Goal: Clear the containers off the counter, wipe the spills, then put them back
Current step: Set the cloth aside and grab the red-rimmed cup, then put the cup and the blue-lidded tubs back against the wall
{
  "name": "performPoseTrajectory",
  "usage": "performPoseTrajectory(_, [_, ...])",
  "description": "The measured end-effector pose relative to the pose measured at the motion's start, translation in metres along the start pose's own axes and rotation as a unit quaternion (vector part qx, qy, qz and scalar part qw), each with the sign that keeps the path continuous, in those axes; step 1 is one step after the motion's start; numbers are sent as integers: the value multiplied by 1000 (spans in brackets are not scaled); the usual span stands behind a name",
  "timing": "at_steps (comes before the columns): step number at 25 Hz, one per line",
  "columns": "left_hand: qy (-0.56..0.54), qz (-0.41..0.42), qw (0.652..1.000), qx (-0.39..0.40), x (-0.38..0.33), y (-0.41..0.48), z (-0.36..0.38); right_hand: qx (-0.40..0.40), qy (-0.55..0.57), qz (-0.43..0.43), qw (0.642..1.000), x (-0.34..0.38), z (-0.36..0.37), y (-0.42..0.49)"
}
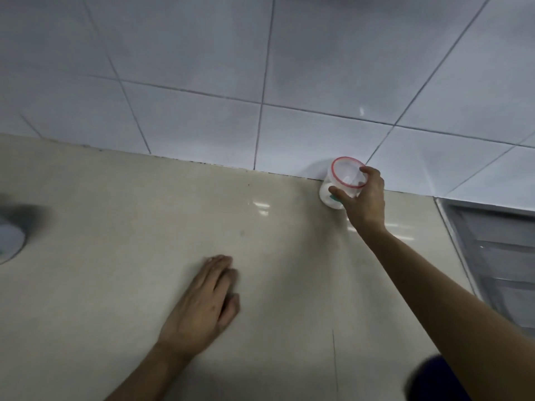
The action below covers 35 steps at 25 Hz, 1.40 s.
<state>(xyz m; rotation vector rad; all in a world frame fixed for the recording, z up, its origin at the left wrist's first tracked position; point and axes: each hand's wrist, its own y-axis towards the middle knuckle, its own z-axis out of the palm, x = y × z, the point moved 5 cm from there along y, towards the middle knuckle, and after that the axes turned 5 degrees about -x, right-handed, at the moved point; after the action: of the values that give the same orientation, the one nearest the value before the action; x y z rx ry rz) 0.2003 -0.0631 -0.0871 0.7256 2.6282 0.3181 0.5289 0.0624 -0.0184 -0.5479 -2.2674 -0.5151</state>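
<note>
A clear plastic container [337, 186] with a red-rimmed lid stands on the beige counter [144, 215] at the back, against the tiled wall. My right hand [366, 198] reaches out and grips it from the right side, thumb on the front and fingers over the lid. My left hand [202, 299] lies flat on the counter near the middle, palm down, fingers together, holding nothing. Another white round container [8, 241] shows blurred at the far left edge.
White wall tiles [260, 68] rise behind the counter. A steel sink drainboard [498, 256] lies at the right, below the counter level. A thin dark seam [335, 360] runs across the counter near the front.
</note>
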Motion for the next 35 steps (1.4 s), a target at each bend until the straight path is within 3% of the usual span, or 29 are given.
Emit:
performPoseTrajectory(4, [11, -3, 1000, 4, -4, 2, -2, 26, -58, -18, 998, -4, -4, -8])
performPoseTrajectory(9, [30, -3, 1000, -2, -3, 2, -3, 3, -142, -35, 989, 5, -9, -77])
performPoseTrajectory(11, [19, -32, 999, -16, -6, 1, -13, 59, -164, -52, 983, 18, -1, -113])
performPoseTrajectory(16, [-82, -117, 989, -35, 10, -62, -48, 221, -178, -224, 932, 88, 50, -184])
performPoseTrajectory(21, [-34, -200, 974, -105, 116, -139, -142, 306, -117, -305, 894, 188, 133, -247])
performPoseTrajectory(27, [67, -349, 905, -234, 260, -158, -251, 373, -34, -321, 870, 324, 224, -296])
performPoseTrajectory(30, [76, -403, 885, -221, 298, -160, -264, 392, -35, -332, 857, 379, 263, -306])
performPoseTrajectory(35, [107, -411, 885, -193, 317, -158, -258, 418, -104, -333, 839, 412, 312, -318])
